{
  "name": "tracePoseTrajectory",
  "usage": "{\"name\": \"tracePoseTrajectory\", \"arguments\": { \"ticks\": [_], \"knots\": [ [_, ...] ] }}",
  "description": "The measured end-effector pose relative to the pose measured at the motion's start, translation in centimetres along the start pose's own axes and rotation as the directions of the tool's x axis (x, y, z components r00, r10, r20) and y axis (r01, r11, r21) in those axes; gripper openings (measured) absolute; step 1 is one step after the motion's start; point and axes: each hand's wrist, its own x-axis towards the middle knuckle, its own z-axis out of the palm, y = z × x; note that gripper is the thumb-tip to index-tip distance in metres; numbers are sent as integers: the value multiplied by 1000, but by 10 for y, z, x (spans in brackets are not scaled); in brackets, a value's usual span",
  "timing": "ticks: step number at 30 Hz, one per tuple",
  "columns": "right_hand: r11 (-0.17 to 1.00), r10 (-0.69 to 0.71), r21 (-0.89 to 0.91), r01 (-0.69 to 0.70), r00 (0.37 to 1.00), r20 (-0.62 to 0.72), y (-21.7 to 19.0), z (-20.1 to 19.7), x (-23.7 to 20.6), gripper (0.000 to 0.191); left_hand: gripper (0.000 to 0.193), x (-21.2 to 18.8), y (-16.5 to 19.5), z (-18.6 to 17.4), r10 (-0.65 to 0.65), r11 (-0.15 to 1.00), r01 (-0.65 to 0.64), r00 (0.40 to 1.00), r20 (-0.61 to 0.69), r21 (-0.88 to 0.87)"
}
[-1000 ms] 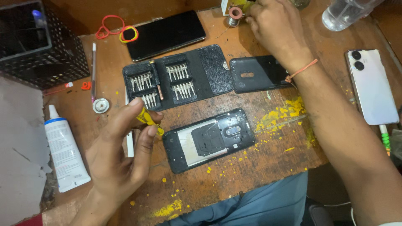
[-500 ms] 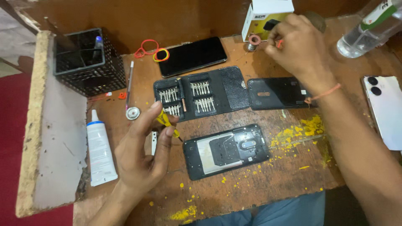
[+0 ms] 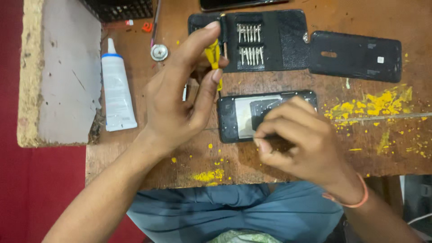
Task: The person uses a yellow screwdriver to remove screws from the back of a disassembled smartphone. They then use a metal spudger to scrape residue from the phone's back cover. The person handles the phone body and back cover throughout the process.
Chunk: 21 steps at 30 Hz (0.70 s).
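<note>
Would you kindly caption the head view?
Left hand pinches a yellow tool; right hand rests on an opened phone.

A worn wooden table (image 3: pixel 288 157), flecked with yellow crumbs (image 3: pixel 373 104), carries a bit case (image 3: pixel 288 40) top centre, back cover (image 3: pixel 355 55) upper right, opened phone (image 3: pixel 234 119) mid-frame, and glue tube (image 3: pixel 117 90) at left.

Left hand (image 3: pixel 180 99) pinches yellow tool (image 3: pixel 213 53); right hand (image 3: pixel 301 144) covers opened phone (image 3: pixel 238 119)

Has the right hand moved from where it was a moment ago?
Yes. The right hand came from beyond the bit case down toward the person, onto the opened phone.
</note>
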Motion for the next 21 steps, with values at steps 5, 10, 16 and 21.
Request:
{"name": "tracePoseTrajectory", "arguments": {
  "ticks": [5, 10, 16, 21],
  "knots": [
    [999, 40, 25, -40, 999, 27, -3, 20, -14, 17, 48, -6, -9, 1, 68, 997, -68, 998, -5, -29],
    [1000, -4, 31, 2, 999, 40, -11, 38, -4, 20, 51, -15, -16, -1, 39, 998, -39, 999, 2, -59],
    [999, 10, -32, -8, 997, 79, -9, 44, -3, 24, 51, -15, -18, -1, 113, 994, -113, 993, -24, -1],
    [998, 60, -7, -60, 994, 88, -11, 43, -4, 24, 49, -12, -15, -3, 107, 994, -106, 994, -31, 25]
  ]
}}
